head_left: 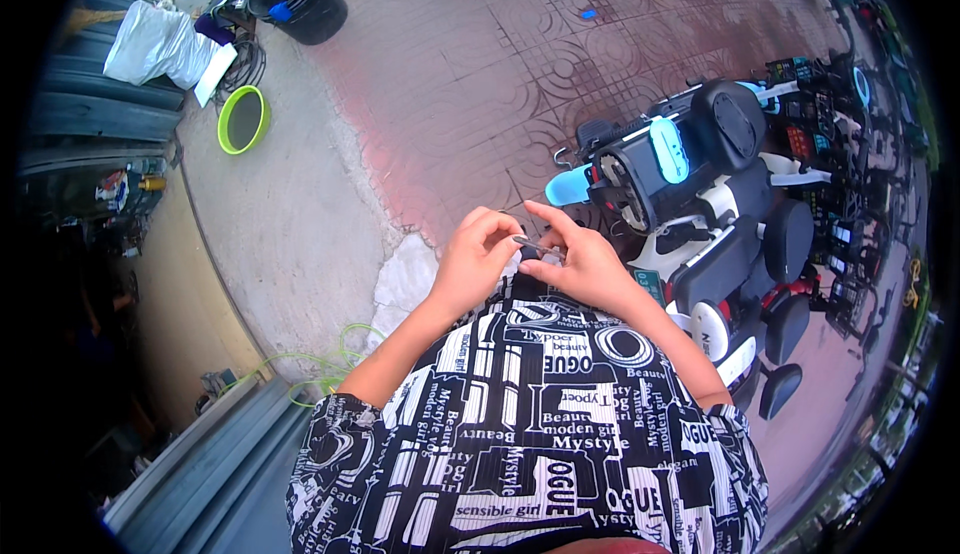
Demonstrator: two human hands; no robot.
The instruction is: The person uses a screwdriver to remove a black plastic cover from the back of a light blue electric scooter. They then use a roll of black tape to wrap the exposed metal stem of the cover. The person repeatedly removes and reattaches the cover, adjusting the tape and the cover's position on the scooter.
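Observation:
In front of my body, close to chest level, my two hands meet over a thin, dark, stick-like piece (541, 247). My left hand (472, 262) is closed, pinching one end of it between thumb and fingertips. The other end reaches into the fingers of my right hand (588, 272), whose index finger points up and away while the thumb lies below the piece. Something small and black lies just under the fingers, partly hidden, and its kind is unclear. Both bare forearms come from the short sleeves of a black-and-white patterned top (540, 404).
Several parked scooters (690, 164) with black seats and light-blue parts stand to the right. At the far left are a black bucket (305, 14), a lime-rimmed basin (243, 120) and a white sack (155, 44). A green hose (300, 359) lies by a doorway at left.

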